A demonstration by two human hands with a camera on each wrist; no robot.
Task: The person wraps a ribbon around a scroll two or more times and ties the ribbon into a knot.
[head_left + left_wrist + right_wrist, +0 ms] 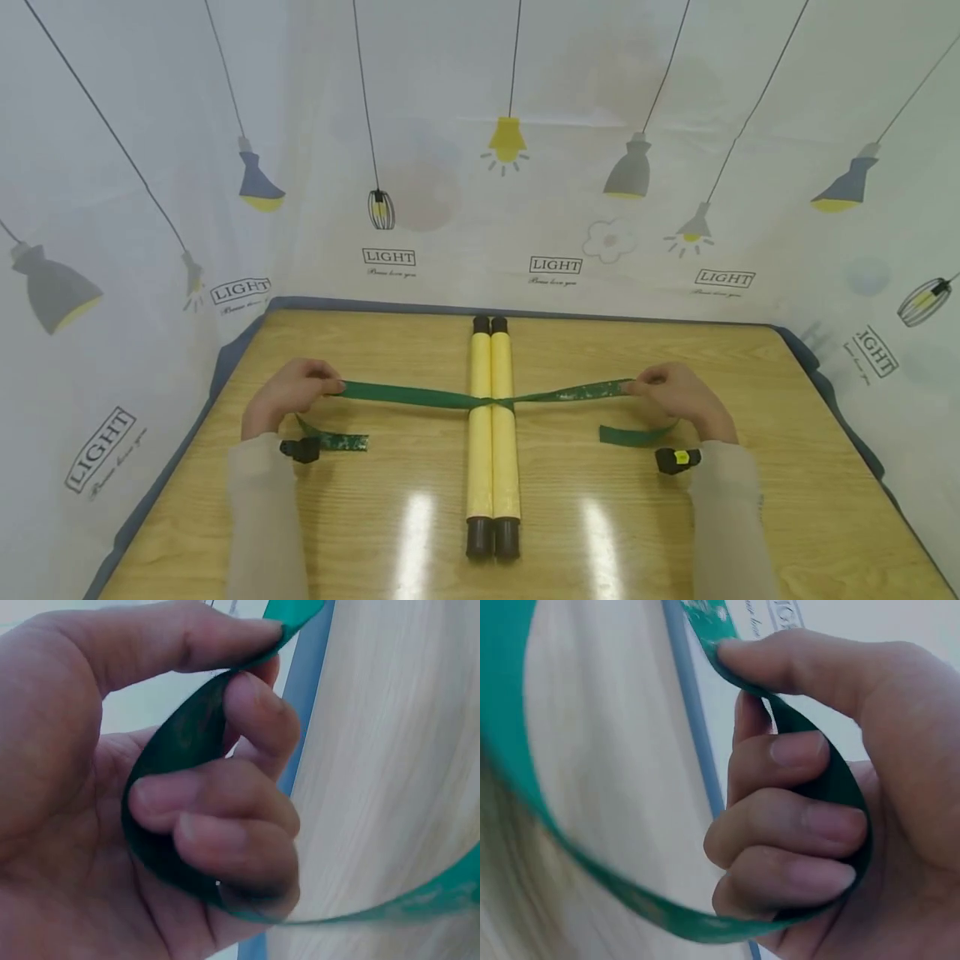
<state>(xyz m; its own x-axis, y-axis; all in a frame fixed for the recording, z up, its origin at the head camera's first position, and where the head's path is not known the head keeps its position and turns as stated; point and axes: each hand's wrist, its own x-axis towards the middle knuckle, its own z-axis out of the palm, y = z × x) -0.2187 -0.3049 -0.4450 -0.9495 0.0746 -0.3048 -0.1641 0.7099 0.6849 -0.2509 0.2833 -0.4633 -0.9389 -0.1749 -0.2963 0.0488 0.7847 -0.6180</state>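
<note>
Two yellow rods [480, 458] with dark end caps lie side by side on the table, pointing away from me. A green ribbon [408, 395] crosses over them and is twisted together where its two sides meet on top. My left hand [296, 392] pinches the ribbon's left side between thumb and forefinger; in the left wrist view the ribbon [180, 731] loops through the palm behind the curled fingers. On the other side my right hand [675, 396] pinches the right side the same way, its ribbon tail [633, 436] hanging below. Both sides stretch nearly straight from the rods.
The wooden table [570, 475] has a blue edge [375, 308] along the back. White cloth walls [465, 67] printed with lamps stand behind it and at both sides. Black wrist cameras [303, 451] sit by each sleeve.
</note>
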